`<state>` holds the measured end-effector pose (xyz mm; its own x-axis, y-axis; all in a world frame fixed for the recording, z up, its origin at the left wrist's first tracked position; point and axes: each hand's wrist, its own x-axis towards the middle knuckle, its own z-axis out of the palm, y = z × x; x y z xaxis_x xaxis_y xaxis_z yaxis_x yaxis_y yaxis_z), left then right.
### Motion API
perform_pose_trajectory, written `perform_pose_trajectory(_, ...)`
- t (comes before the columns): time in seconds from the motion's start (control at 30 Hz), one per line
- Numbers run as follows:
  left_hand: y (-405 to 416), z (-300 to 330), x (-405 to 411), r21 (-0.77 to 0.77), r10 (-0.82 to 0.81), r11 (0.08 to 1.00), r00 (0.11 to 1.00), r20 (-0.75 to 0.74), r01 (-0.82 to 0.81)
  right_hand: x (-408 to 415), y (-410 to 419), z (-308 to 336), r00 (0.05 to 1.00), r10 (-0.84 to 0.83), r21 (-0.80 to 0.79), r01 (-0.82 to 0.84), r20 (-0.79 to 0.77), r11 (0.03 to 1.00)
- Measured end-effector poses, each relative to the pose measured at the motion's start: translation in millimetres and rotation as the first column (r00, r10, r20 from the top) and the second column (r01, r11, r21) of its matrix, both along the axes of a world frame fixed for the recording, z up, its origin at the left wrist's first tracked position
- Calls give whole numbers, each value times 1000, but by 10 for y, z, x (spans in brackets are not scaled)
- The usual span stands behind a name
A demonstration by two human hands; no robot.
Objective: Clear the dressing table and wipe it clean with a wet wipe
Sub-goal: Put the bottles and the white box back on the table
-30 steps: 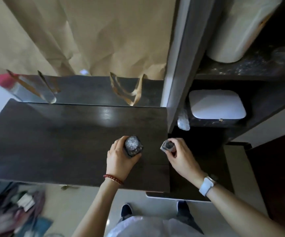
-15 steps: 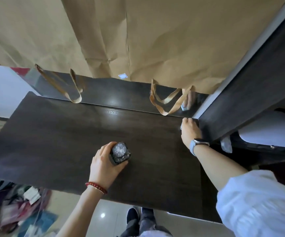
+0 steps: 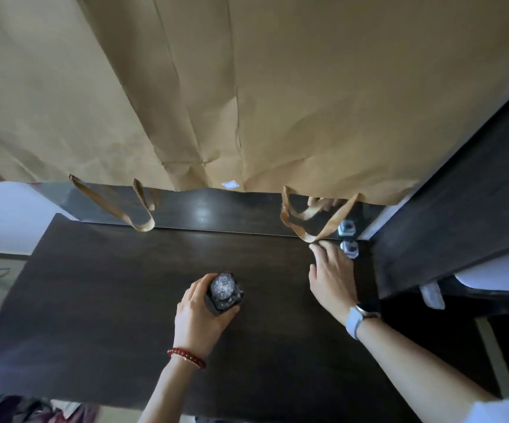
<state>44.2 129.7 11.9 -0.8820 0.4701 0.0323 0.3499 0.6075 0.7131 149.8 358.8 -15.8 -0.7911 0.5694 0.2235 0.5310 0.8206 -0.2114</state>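
Observation:
The dark wooden dressing table [image 3: 100, 315] fills the lower part of the head view. My left hand [image 3: 200, 319] grips a dark square bottle with a glittery cap [image 3: 224, 291] that stands near the table's middle. My right hand [image 3: 332, 277] lies at the back right corner with its fingers stretched out and apart. A small clear bottle [image 3: 350, 248] stands just right of its fingertips, against the mirror strip [image 3: 216, 212], and its reflection shows right behind it. No wet wipe is in view.
Brown paper bags [image 3: 277, 87] hang over the mirror, their handles [image 3: 311, 227] dangling to the table's back edge. A dark cabinet side [image 3: 460, 209] bounds the table on the right, with a white object [image 3: 497, 274] on its shelf. Clutter [image 3: 33, 410] lies on the floor at lower left.
My right hand carried the small clear bottle from the table's front right edge to the back right corner and let go of it. My left hand stayed on the dark bottle.

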Motion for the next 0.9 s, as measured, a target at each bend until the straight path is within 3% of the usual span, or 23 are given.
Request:
perform_pose_trajectory(0.1, -250, 2, -274, 21, 30, 999, 999, 12, -30, -365, -492, 80, 975, 146, -44, -156, -168, 987)
perform_pose_trajectory(0.23, -739, -4, -771, 16, 70, 997, 997, 30, -70, -1044, -1118, 248, 918, 277, 16, -285, -284, 958)
perform_pose_trajectory(0.43, -1711, 12, -1768, -7, 94, 996, 995, 27, -94, -2266, -1969, 684, 886, 385, 221, -333, -259, 917)
perform_pose_trajectory(0.63, -2285, -134, -2608, -88, 133, 988, 988, 73, -126, -3351, -2460, 1122, 889, 286, 335, -163, -359, 928)
perform_pose_trajectory(0.77, -2328, -290, -3063, -133, 99, 988, 987, 127, -82, -3672, -2459, 962, 903, 147, 406, 33, -404, 913)
perform_pose_trajectory(0.9, -2227, -410, -3399, -98, 24, 995, 986, 164, -8, -3792, -2354, 784, 883, 143, 507, 119, -447, 854)
